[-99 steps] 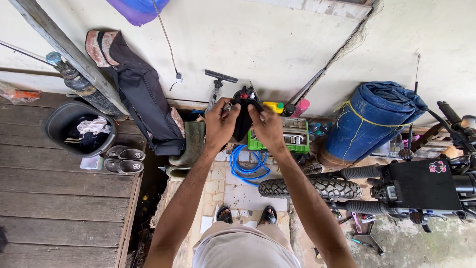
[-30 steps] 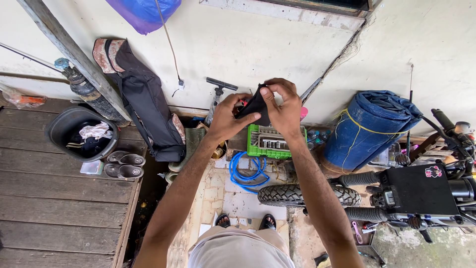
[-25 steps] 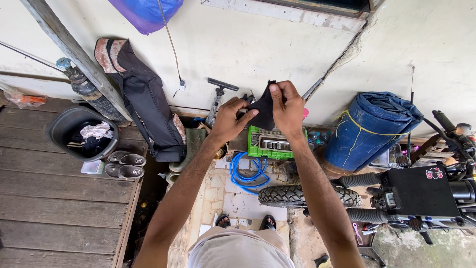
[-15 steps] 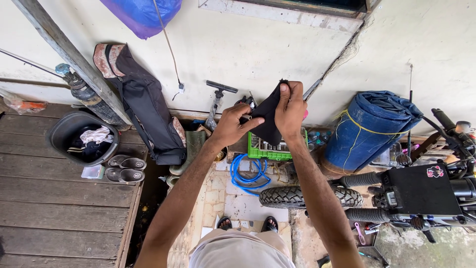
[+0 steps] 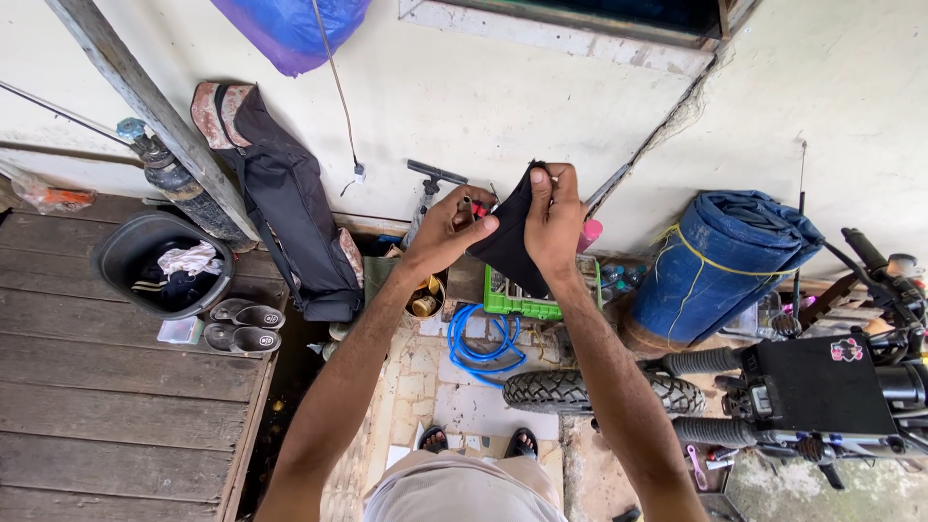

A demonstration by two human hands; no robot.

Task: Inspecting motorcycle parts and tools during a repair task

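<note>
Black pouch (image 5: 510,242) pinched upright by right hand (image 5: 553,220); left hand (image 5: 452,224) grips red-handled tool (image 5: 478,210) beside it, above green tray (image 5: 517,295).

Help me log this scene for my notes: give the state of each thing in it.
Black pouch: held up, gripped by both hands.
Right hand: clamped on the pouch.
Left hand: pinching its edge.
Blue roll: rolled, tied.
Blue hose: coiled.
Black tub: holds rags.

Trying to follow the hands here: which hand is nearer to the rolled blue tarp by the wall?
The right hand, which holds the black pouch just left of the rolled blue tarp. The left hand is beyond the pouch, farther away.
</note>
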